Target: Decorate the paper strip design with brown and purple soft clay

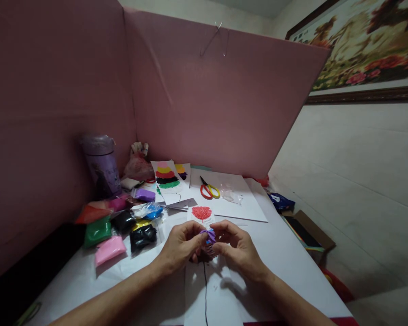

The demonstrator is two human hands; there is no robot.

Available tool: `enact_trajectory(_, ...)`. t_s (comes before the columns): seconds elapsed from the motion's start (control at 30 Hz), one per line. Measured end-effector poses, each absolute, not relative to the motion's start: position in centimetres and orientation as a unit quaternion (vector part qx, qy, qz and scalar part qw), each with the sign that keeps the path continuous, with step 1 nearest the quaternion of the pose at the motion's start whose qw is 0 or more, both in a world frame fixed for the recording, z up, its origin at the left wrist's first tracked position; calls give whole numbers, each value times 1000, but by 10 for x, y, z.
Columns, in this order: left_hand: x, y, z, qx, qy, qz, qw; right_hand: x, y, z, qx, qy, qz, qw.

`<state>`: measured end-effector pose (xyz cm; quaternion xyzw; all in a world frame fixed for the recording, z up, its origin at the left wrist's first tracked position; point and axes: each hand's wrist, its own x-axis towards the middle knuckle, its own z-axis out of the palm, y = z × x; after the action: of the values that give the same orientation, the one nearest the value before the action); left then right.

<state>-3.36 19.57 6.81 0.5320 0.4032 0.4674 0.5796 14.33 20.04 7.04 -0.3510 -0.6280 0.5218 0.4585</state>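
Observation:
Between the thumb and fingertips of my left hand [182,242] is a small piece of purple and blue modelling clay [209,236]. My right hand [240,246] is close on the other side, thumb and forefinger apart at the clay's right edge; whether they touch it is unclear. Beneath both hands lies a strip of white paper [221,299]. It carries a red textured leaf-like shape [201,213] at its far end and a dark brown one [209,252], partly covered by my fingers. From the brown shape a thin black line [206,290] runs toward me.
Bags of coloured clay [110,251] lie at left, with a purple tumbler [102,167] behind. Red-and-yellow scissors [210,189] and a clear wrapper [231,195] rest on a white board [246,208]. Colour-striped cards [168,181] lie near the pink partition [217,99].

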Motion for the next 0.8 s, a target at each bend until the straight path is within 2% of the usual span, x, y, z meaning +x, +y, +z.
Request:
enact_trajectory(0.27,-32,196,67,542,407,469,566,138,198,70,-354,-599,548,464)
enact_trajectory(0.57,-40,203,77,483,437,534,539,145,207,82,-421,-551,483,535)
enact_trajectory(0.8,-45,201,87,443,455,556,536,147,211,77,-443,-535,463,551)
